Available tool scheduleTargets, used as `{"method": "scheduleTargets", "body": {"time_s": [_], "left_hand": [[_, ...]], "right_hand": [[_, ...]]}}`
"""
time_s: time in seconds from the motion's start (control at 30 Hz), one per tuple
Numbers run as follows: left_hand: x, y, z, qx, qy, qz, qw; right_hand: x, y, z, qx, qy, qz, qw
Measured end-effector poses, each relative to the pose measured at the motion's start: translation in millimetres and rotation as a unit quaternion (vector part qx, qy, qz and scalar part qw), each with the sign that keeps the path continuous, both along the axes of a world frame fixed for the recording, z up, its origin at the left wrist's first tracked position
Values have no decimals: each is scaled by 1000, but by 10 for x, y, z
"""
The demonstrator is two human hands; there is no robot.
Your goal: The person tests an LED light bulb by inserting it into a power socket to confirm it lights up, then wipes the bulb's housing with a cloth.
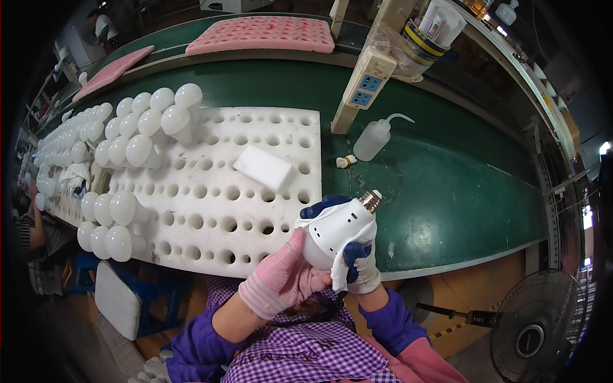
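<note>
A large white light bulb point(337, 231) is held between my hands over the near edge of the bench, tilted with its metal screw base up and to the right. My left hand point(281, 276), in a pink striped glove, is closed around the rounded lower end. My right hand point(363, 271), in a white glove with blue-coated fingers, grips the body through a white cloth point(340, 271); its fingers reach behind the bulb. Beside them lies a white foam board point(211, 169) with rows of holes, carrying a white foam block point(263, 167).
Several white bulbs point(150, 122) stand in the board's left part, with more beyond. A squeeze bottle point(372, 140) sits on the green bench point(447, 191) near a post with a power strip point(369, 83). Pink foam trays point(262, 35) lie behind; a fan point(533, 332) stands at right.
</note>
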State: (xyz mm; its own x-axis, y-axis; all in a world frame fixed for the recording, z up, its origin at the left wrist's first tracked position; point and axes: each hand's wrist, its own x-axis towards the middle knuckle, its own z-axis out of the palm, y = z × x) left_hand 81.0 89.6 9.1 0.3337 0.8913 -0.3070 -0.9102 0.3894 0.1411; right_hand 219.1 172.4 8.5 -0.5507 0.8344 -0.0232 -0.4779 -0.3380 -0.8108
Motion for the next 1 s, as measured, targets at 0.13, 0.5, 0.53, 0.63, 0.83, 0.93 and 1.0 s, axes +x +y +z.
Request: {"method": "scheduleTargets", "body": {"time_s": [0.13, 0.5, 0.53, 0.63, 0.83, 0.93, 1.0], "left_hand": [[92, -18, 128, 97, 153, 72, 981], [192, 91, -468, 320, 671, 318, 588], [181, 90, -427, 319, 671, 318, 588], [79, 17, -156, 193, 505, 209, 815], [-177, 17, -75, 86, 62, -20, 994], [-74, 20, -39, 98, -3, -1, 995], [18, 53, 21, 92, 27, 25, 995]], "right_hand": [[-123, 48, 6, 71, 42, 11, 997], [-233, -86, -50, 78, 10, -72, 994], [-205, -58, -96, 87, -3, -58, 995], [-156, -29, -43, 45, 21, -20, 999], [-102, 102, -92, 30, 61, 80, 995], [-85, 94, -101, 3, 43, 75, 996], [-82, 108, -97, 6, 42, 71, 997]]}}
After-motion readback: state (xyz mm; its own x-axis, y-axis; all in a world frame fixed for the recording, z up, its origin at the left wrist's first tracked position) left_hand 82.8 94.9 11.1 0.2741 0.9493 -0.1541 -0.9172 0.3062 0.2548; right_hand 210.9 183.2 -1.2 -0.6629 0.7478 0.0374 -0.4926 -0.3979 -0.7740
